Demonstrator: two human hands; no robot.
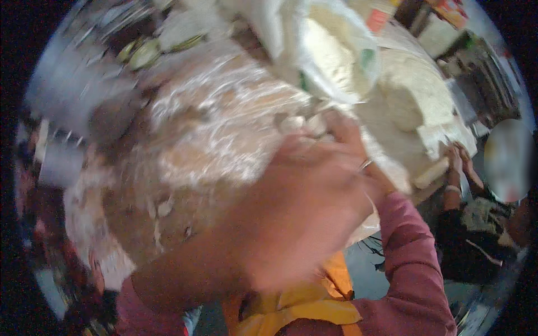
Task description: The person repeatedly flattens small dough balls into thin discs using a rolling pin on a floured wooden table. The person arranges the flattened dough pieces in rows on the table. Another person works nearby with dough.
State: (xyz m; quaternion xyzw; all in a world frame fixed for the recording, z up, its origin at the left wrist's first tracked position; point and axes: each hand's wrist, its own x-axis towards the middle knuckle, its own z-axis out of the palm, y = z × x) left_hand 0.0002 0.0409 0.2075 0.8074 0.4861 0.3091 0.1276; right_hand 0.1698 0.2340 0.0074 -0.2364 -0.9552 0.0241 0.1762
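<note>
My left hand [309, 185] is large and blurred, reaching across from the lower left over the floured worktable [210, 164]. Its fingers are smeared by motion, and what they hold is hidden. Partly behind it is my right hand [346, 132], with a thin bangle at the wrist. Small pale dough pieces [292, 124] lie right by the fingers of both hands; I cannot tell whether either hand grips one. White flour [227, 101] is spread in streaks over the brown tabletop beyond my hands.
An open white sack of flour [332, 54] stands just beyond my right hand. To the right, a co-worker's hands [456, 157] are at a long dough roll [431, 173] beside a large pale dough mass [433, 92]. Greenish-yellow objects [145, 52] lie at the far left. A dough scrap [165, 208] sits nearer.
</note>
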